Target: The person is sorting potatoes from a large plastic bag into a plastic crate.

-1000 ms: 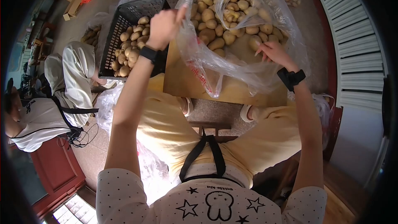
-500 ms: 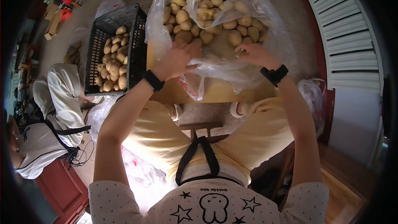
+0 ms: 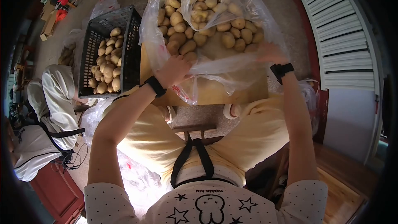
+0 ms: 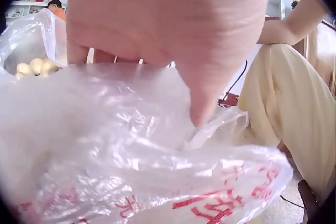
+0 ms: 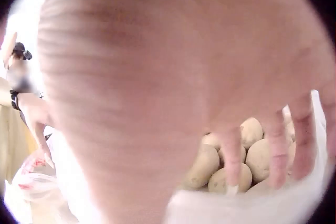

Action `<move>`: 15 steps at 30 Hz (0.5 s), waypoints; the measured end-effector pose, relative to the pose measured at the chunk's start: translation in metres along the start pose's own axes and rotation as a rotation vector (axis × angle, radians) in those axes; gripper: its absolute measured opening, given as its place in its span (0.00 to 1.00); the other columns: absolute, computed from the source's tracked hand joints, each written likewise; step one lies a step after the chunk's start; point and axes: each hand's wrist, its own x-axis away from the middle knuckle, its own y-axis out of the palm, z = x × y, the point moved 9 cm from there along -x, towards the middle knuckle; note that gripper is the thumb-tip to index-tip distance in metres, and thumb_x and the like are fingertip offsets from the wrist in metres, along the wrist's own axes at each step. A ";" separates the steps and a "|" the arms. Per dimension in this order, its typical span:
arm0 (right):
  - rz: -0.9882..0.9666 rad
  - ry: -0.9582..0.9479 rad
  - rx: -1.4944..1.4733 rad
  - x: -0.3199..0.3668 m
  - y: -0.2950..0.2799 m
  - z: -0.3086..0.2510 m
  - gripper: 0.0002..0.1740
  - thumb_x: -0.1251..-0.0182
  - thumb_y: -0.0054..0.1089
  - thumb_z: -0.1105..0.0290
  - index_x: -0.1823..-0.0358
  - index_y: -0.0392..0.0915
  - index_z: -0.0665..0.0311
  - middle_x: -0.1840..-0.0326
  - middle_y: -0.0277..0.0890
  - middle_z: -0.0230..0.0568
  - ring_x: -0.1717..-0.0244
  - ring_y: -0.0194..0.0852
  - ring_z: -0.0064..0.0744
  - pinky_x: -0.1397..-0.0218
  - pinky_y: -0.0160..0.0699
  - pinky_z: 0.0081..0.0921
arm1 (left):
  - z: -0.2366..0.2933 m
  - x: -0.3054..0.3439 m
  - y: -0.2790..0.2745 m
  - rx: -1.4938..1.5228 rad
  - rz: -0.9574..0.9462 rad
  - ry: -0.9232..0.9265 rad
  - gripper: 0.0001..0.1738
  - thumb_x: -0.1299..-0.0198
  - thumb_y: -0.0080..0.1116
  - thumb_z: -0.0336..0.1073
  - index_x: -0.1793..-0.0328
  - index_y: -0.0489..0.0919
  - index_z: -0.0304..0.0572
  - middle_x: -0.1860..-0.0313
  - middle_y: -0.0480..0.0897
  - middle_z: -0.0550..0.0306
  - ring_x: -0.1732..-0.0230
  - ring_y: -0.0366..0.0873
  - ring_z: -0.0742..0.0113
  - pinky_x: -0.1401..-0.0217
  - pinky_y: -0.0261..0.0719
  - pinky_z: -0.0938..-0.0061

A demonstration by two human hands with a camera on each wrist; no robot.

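Observation:
A clear plastic bag (image 3: pixel 226 67) with red print lies on a wooden board, its mouth towards me. Inside it are many potatoes (image 3: pixel 228 40), heaped at the far side. My left hand (image 3: pixel 173 71) holds the near left edge of the bag; in the left wrist view its fingers pass behind the plastic (image 4: pixel 126 113) and its thumb lies in front. On the right side, my right hand (image 3: pixel 271 52) is partly covered by the film. Its straight fingers (image 5: pixel 278 161) point down beside the potatoes in the right wrist view. A strip of plastic stretches between both hands.
A black crate (image 3: pixel 134 37) partly filled with potatoes (image 3: pixel 108 68) stands left of the wooden board (image 3: pixel 248 93). Another person's legs (image 3: pixel 58 95) are beyond it. White radiator-like slats (image 3: pixel 336 37) line the right, and loose plastic bags (image 3: pixel 306 99) lie near my legs.
My left hand came down from the crate side to the bag's near edge. My right hand moved right along the bag, and the near edge is now drawn across between them.

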 end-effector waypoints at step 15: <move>0.201 0.343 -0.979 -0.049 0.091 0.162 0.44 0.48 0.60 0.38 0.34 0.65 0.58 0.35 0.62 0.49 0.36 0.58 0.43 0.40 0.65 0.42 | 0.000 0.001 0.007 -0.159 -0.029 -0.046 0.07 0.51 0.59 0.40 0.74 0.83 0.49 0.74 0.82 0.58 0.65 0.80 0.60 0.63 0.74 0.69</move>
